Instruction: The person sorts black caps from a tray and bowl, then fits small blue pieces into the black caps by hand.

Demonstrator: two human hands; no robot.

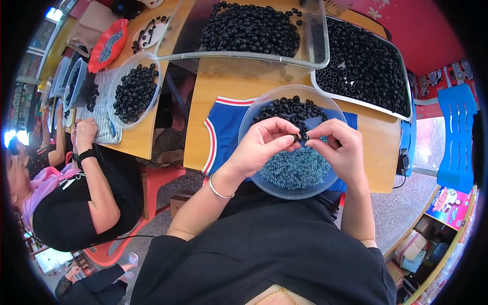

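Note:
A round clear tub (pixel 245 119) stands on a blue cloth (pixel 222 133) in front of me. Black ring-shaped parts (pixel 290 107) fill its far side, and small blue-grey pieces (pixel 295 170) lie in its near side. Over the tub, my left hand (pixel 269 145) pinches a small black part (pixel 296 138) between thumb and fingers. My right hand (pixel 338 147) is close beside it, thumb and index finger pinched together near that part; whatever is between them is too small to make out.
Behind the tub stand a large clear bin (pixel 239 55) and a white tray (pixel 356 100), both holding black parts. Another round tub (pixel 118 122) and a red dish (pixel 96 61) are at the left, where a person (pixel 86 198) sits. A blue chair (pixel 457 137) stands right.

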